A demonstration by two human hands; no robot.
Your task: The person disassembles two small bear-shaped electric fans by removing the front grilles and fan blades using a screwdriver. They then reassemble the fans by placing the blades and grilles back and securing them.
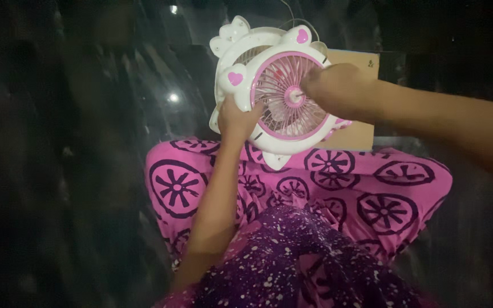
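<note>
A small white and pink fan (275, 85) with heart decorations and a pink grille is held up above my lap. My left hand (236, 121) grips its lower left rim. My right hand (338, 91) reaches in from the right, fingers closed at the hub in the middle of the grille. I cannot see what the fingertips pinch there. The fan's right side is hidden behind my right hand.
A brown cardboard box (356, 134) stands behind the fan. My crossed legs in pink cloth with dark wheel patterns (338, 188) fill the lower middle. The dark glossy floor (87, 142) lies all around, with light reflections.
</note>
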